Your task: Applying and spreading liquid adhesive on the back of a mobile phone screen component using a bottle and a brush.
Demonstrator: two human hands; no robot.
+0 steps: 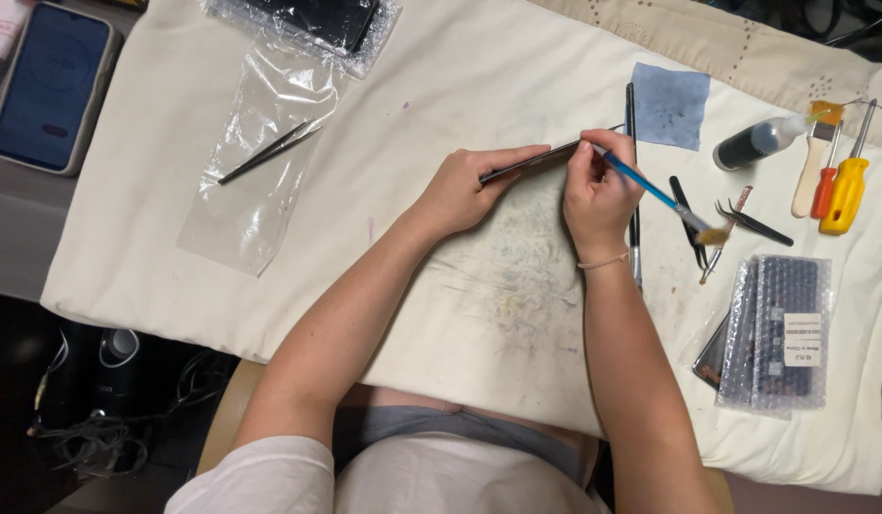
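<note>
My left hand point(465, 190) holds a thin dark flat panel point(531, 161) on edge above a stained white cloth point(441, 86). My right hand point(598, 190) pinches the panel's right end with thumb and fingertips. A blue-handled paintbrush point(650, 188) is also gripped in that hand, its bristles pointing out to the right and down. Both hands meet near the middle of the cloth.
Black tweezers point(267, 152) lie on a clear plastic bag at left. A phone point(49, 86) rests at the far left. At right are a blue wipe point(669, 105), a small dark bottle point(750, 143), a flat brush, screwdrivers point(845, 186), more tweezers point(750, 224) and bubble-wrapped parts point(779, 333).
</note>
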